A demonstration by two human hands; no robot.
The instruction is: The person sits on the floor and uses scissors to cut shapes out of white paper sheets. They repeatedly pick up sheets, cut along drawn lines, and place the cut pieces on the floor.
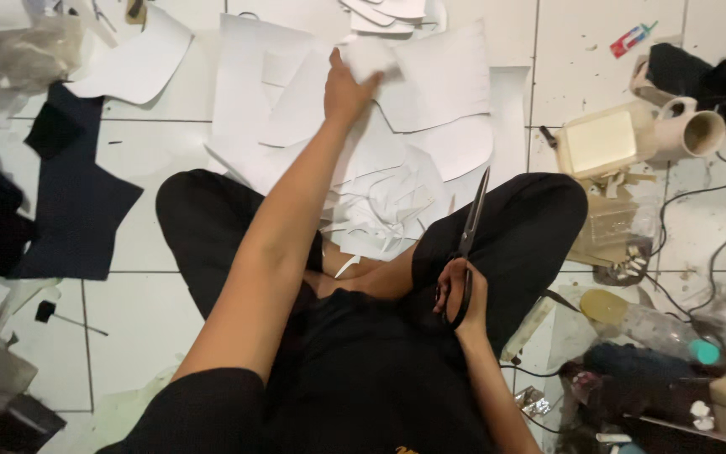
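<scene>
I sit cross-legged on a white tiled floor, black trousers at both sides. My left hand [348,82] reaches far forward and grips a small white paper piece [368,57] atop a heap of white cut paper sheets [430,109]. My right hand [460,296] rests on my right knee, fingers through the handles of long black scissors [470,225], whose blades point up and away, shut or nearly so.
Dark fabric pieces [77,202] lie on the left. At the right stand a beige box [602,141], a cream mug [692,130], a plastic bottle [644,324], black cables [699,219] and assorted clutter. More white sheets [132,63] lie at the top left.
</scene>
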